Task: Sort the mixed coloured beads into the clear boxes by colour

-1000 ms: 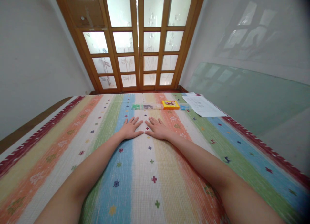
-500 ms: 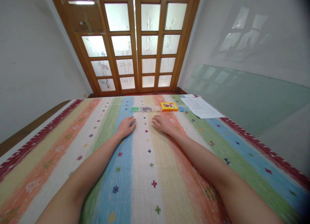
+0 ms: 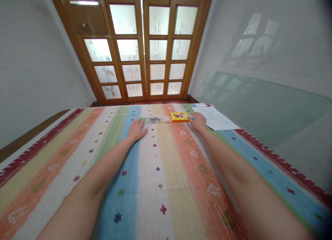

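Note:
A row of small items lies across the far part of the striped table: a clear packet with green contents (image 3: 142, 119), a clear packet with dark contents (image 3: 155, 120), a yellow box (image 3: 178, 117) with a printed picture, and a clear packet with blue contents (image 3: 191, 117). My left hand (image 3: 137, 130) has its fingers stretched out over the near edge of the green packet, partly covering it. On the other side, my right hand (image 3: 198, 122) is over the blue packet at the right of the yellow box, fingers apart. Most of the blue packet is hidden under it.
A striped cloth (image 3: 160, 163) covers the table. A white printed sheet (image 3: 220, 118) lies just beyond my right hand, near the right edge. Wooden doors (image 3: 146, 70) with glass panes stand behind, and a pale green panel (image 3: 249, 101) leans along the right wall.
My right hand has moved right and forward, from the middle of the cloth to the blue packet. My left hand has moved a little forward to the green packet.

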